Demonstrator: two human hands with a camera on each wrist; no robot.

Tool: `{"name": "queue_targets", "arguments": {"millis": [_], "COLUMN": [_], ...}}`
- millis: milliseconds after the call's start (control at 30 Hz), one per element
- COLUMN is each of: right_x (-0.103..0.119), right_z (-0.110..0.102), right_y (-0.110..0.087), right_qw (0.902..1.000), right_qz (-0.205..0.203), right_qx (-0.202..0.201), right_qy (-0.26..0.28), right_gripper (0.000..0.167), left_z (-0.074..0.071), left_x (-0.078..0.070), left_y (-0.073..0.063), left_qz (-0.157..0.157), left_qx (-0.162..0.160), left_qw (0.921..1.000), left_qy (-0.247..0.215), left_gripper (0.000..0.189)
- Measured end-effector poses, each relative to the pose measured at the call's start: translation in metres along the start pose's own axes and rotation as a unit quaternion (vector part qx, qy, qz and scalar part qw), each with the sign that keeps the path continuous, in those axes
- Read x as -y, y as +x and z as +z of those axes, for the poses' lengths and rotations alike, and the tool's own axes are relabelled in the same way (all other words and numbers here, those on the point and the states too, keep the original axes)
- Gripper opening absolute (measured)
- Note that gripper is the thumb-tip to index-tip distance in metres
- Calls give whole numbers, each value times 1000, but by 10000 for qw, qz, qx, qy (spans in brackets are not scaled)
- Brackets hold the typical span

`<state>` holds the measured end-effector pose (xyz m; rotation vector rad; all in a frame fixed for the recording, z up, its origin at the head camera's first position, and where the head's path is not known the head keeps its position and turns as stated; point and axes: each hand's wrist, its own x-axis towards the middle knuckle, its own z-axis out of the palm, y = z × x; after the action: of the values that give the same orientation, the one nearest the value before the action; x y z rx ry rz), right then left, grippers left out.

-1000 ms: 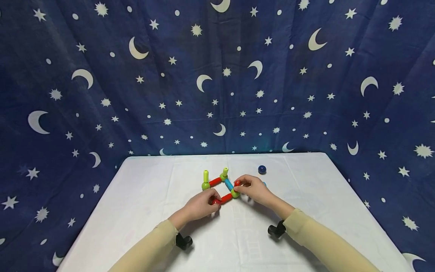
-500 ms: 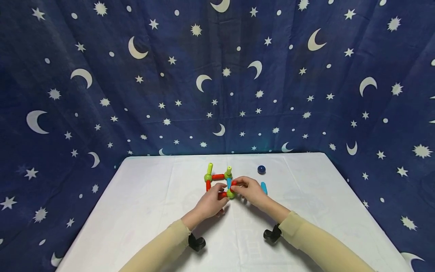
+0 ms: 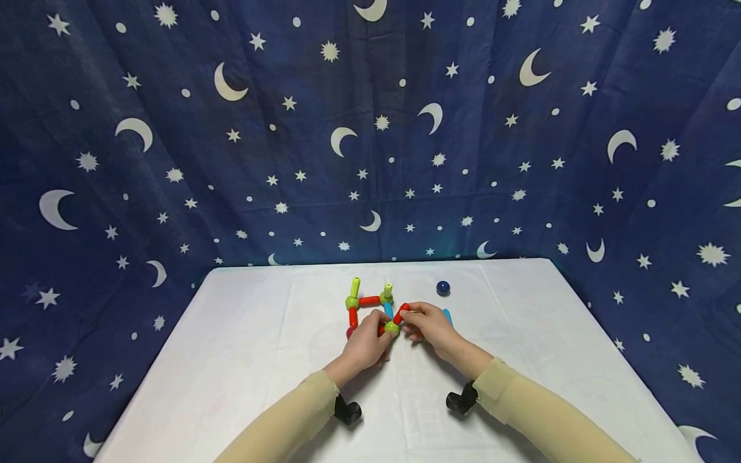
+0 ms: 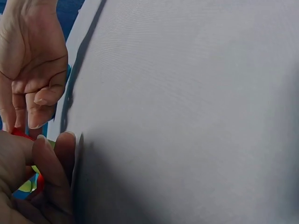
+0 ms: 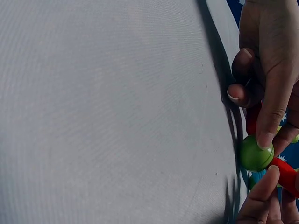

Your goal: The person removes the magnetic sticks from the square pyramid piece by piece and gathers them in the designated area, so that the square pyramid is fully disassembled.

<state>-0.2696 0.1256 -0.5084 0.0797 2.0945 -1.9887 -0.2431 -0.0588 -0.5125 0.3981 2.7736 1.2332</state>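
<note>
My left hand [image 3: 366, 341] pinches a green ball [image 3: 392, 328] at the near right corner of a frame of coloured sticks and balls. In the right wrist view its thumb presses that green ball [image 5: 256, 155]. My right hand [image 3: 434, 329] pinches a red stick [image 3: 401, 313], which rises at a slant from the same ball, its lower end right at the ball. The rest of the frame has red sticks [image 3: 368, 301], a blue stick [image 3: 388, 311], two more green balls [image 3: 352, 302] with upright light green sticks [image 3: 356, 286], and a red ball [image 3: 350, 332]. My left hand covers its near side.
A dark blue ball [image 3: 442, 288] lies at the back right of the white table [image 3: 266, 360]. Beside my right hand lies a loose blue stick [image 3: 448, 316], partly hidden. A dark blue star-and-moon curtain [image 3: 370, 161] hangs behind and at the sides.
My left hand has moved right, from the red ball to the green ball. The frame has turned and shifted slightly. The red stick in my right hand now leans to the right.
</note>
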Motion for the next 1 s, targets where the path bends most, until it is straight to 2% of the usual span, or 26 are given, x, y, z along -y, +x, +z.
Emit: {"name": "queue_targets", "arguments": {"millis": [100,300,567,1000], "right_x": [1,1,-1,2], "right_z": [0,1,3,-2], "right_y": [-1,-1,-1,-3], "right_qw": [9999,9991,9983,9996], "right_qz": [105,308,447,223], "right_qx": [-12,-90,-180,-18], "right_qy": [120,284,316,183], "right_gripper": [36,38,38,38], "left_z": [0,1,1,-2], "left_x": [-1,-1,0,1], "left_y": [0,-1,0,0], "left_qz": [-1,-77,-57,-28], "left_qx": [-57,5,106,273], "left_qw": [9999,9998,9997,9988], "left_qy": [104,-163,-215,-415], "left_gripper": [24,23,22,22]}}
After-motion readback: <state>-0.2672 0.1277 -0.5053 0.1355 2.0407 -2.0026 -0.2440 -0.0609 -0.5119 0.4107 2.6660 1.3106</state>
